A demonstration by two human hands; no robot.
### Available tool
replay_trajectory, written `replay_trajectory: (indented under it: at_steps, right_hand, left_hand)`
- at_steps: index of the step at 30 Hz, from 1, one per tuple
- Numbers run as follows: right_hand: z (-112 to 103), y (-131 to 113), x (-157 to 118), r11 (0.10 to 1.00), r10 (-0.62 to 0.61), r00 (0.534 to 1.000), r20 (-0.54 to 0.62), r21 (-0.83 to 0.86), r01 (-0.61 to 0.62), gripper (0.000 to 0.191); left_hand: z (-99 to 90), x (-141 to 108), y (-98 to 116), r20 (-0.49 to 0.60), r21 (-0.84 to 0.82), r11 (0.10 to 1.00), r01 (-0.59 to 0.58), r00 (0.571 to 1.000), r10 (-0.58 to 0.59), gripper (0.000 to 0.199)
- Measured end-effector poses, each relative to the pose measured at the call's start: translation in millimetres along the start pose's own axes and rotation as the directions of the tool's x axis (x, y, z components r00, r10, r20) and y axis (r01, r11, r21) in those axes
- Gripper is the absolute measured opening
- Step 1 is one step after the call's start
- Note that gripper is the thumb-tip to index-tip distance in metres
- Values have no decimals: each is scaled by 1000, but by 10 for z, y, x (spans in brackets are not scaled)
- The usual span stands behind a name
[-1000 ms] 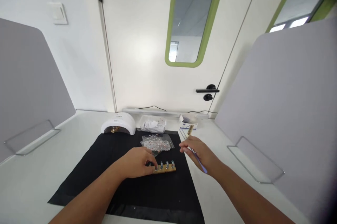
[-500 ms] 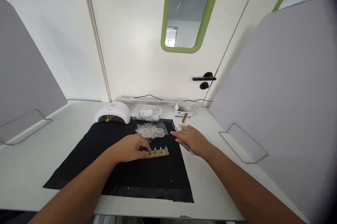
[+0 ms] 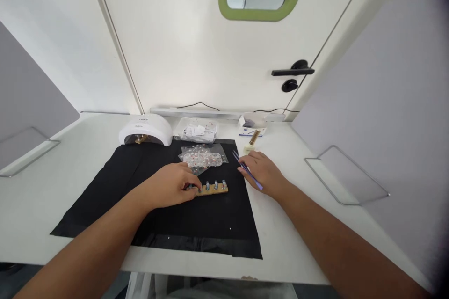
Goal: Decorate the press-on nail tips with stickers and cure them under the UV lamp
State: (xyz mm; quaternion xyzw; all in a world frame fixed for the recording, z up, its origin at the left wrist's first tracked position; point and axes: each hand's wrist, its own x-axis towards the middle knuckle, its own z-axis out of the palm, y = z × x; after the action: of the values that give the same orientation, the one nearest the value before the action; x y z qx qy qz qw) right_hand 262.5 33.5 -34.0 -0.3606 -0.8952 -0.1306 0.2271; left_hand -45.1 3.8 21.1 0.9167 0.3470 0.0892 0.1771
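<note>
My left hand (image 3: 172, 184) is closed at the left end of a narrow wooden nail-tip stand (image 3: 213, 191), its thumb and fingers covering that end. Several bluish, shiny nail tips (image 3: 216, 185) stand upright in a row along the strip. My right hand (image 3: 263, 172) grips purple tweezers (image 3: 251, 176), whose points aim up and left over the black mat's right edge. Just behind this hand is a small bottle with a gold cap (image 3: 254, 137). Clear sachets of small decorations (image 3: 203, 157) lie on the mat (image 3: 196, 219) behind the stand.
A white nail lamp (image 3: 147, 127) stands at the back left with something gold under it. Beside it are a clear tray of papers (image 3: 197, 130) and a small white box (image 3: 251, 127). Grey partitions with wire holders (image 3: 345, 203) flank the white table (image 3: 280, 243).
The view has tipped downward and come closer, so the door handle and window sit higher. My right hand has turned the tweezers slightly; my left hand stays at the stand.
</note>
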Motion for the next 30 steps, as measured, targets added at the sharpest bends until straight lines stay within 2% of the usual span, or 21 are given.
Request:
replay_trajectory:
  at_steps: [14,30]
  right_hand:
    - [10,-57,24,989,-25,981,193,-141,52,19]
    - [80,-50,36,997,-35,968,249,-58,51,22]
  left_hand:
    - [-17,-14,33,38,77,996,38,998,-41,24]
    - [-15,-16,32,57,111,994,23,998,-29,30]
